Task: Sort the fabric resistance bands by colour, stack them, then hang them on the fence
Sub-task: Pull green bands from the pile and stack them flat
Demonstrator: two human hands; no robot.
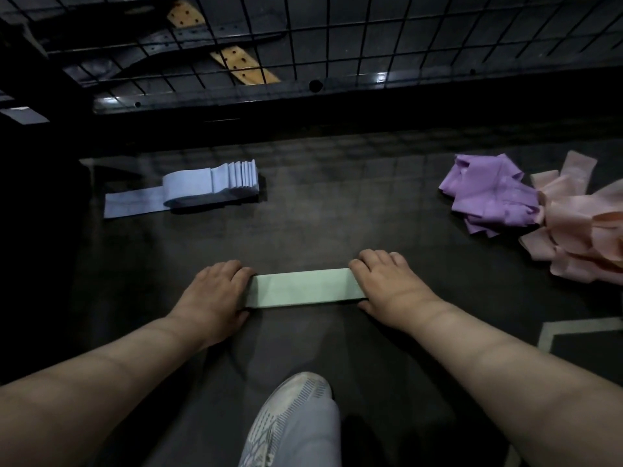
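Shoe [290, 419] at 6 o'clock, pale and patterned, points up toward the work. Just beyond it, slightly below centre, a green band [303, 287] lies flat and straight on the dark floor [320, 214].

The left hand [215, 291] grips the band's 9 o'clock end and the right hand [391, 288] its 3 o'clock end. On both, the fingers are curled over the end and the thumb is tucked at the near edge. The fingertips themselves are hidden.

At 10 o'clock sits a blue stack [215, 185], neat, with one band trailing out flat toward 9. At 3 o'clock a purple pile [488, 193] lies crumpled, touching a pink pile [580, 237] that runs on toward 4 and off the edge. Across 12 o'clock stands the wire fence [303, 35]; nothing hangs on it.

This looks like the sort-and-stack step. Blue seems done, green is being squared up as what may be the start of its own stack, and purple and pink are unsorted.

Next, green probably wants setting down in a spot of its own, well apart from blue. Whether it is one band or several pressed together cannot be told. After that, a reach toward 3 o'clock would be needed to pull one colour out of the touching piles without dragging the other along. Hanging is still far off.
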